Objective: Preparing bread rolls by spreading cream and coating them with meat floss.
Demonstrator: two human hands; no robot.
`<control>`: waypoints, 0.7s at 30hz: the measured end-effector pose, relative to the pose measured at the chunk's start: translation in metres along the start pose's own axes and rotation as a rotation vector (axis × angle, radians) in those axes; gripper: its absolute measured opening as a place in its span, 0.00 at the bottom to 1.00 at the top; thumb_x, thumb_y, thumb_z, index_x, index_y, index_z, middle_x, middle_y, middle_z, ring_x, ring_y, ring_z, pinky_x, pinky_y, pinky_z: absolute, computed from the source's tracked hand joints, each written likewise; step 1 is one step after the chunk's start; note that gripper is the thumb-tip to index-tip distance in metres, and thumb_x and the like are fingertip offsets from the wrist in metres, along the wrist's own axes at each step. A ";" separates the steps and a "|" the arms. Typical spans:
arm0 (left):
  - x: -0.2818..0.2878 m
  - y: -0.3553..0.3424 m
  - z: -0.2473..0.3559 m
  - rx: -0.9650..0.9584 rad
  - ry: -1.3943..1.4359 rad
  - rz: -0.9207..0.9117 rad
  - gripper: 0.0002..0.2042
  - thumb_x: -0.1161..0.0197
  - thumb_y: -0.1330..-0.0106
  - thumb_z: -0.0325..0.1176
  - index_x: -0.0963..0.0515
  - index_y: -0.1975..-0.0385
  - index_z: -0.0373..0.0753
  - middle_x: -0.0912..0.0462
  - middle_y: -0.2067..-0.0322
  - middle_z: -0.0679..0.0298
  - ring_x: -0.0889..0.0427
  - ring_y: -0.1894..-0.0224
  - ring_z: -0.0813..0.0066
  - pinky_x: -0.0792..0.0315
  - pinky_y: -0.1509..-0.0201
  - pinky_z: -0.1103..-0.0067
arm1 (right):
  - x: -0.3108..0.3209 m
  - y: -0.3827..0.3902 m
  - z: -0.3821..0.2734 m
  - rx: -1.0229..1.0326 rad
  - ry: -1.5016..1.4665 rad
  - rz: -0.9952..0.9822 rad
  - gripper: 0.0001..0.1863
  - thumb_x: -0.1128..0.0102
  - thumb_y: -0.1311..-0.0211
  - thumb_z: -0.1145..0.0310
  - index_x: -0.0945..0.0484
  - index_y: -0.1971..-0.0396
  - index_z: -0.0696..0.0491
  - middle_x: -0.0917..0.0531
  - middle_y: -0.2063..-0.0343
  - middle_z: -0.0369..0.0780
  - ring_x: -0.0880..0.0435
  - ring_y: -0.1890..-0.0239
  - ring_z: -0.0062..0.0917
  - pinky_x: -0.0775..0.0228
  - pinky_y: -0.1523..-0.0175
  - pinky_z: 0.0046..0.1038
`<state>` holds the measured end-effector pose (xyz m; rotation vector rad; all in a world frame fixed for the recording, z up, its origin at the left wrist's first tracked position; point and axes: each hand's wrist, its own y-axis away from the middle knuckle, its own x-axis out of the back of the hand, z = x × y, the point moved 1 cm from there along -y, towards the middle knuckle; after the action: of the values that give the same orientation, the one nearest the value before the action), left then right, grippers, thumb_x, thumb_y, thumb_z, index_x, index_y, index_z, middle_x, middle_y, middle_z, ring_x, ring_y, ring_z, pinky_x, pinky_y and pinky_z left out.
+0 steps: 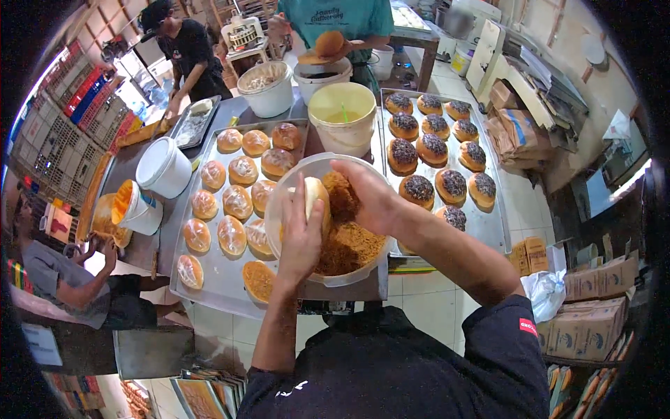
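My left hand grips a bun with a pale, creamy-looking face, held on edge over a translucent plastic bowl. Orange-brown floss-like crumbs fill the bowl's lower part. Inside the same bowl my right hand cups a clump of the crumbs against the bun's side, its fingers partly covered. Under and left of the bowl lies a metal tray of glazed buns, several streaked with white. One bun coated in the brown crumbs rests at that tray's near right corner.
A second tray at right carries buns with dark sprinkles. Beyond the bowl stand a cream bucket and a white tub. At left are a lidded white bucket and a tipped orange-smeared one. Co-workers stand across the table and sit at left.
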<state>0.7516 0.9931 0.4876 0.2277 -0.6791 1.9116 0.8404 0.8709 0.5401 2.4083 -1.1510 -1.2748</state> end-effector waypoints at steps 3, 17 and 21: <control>-0.005 0.001 0.006 0.049 -0.089 -0.068 0.30 0.54 0.25 0.46 0.48 0.28 0.39 0.40 0.39 0.40 0.37 0.38 0.42 0.44 0.32 0.64 | -0.006 0.004 -0.002 0.089 0.086 -0.033 0.20 0.53 0.28 0.54 0.25 0.49 0.53 0.18 0.55 0.38 0.20 0.53 0.27 0.31 0.43 0.33; 0.025 0.000 -0.002 0.570 1.129 -0.025 0.25 0.58 0.24 0.49 0.34 0.39 0.34 0.23 0.45 0.54 0.21 0.45 0.62 0.25 0.42 0.67 | 0.066 -0.051 0.055 0.280 2.130 -0.322 0.26 0.43 0.39 0.59 0.26 0.44 0.58 0.18 0.53 0.51 0.19 0.50 0.41 0.30 0.43 0.36; 0.025 -0.005 -0.014 0.532 1.338 0.033 0.27 0.59 0.24 0.52 0.33 0.39 0.36 0.23 0.45 0.55 0.22 0.44 0.60 0.27 0.39 0.63 | 0.060 -0.065 0.063 0.147 2.204 -0.504 0.27 0.37 0.46 0.62 0.24 0.47 0.59 0.17 0.56 0.50 0.19 0.51 0.42 0.28 0.45 0.39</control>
<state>0.7469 1.0212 0.4891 -0.7022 0.7161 1.7542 0.8479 0.8849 0.4329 2.1975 0.1491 1.4639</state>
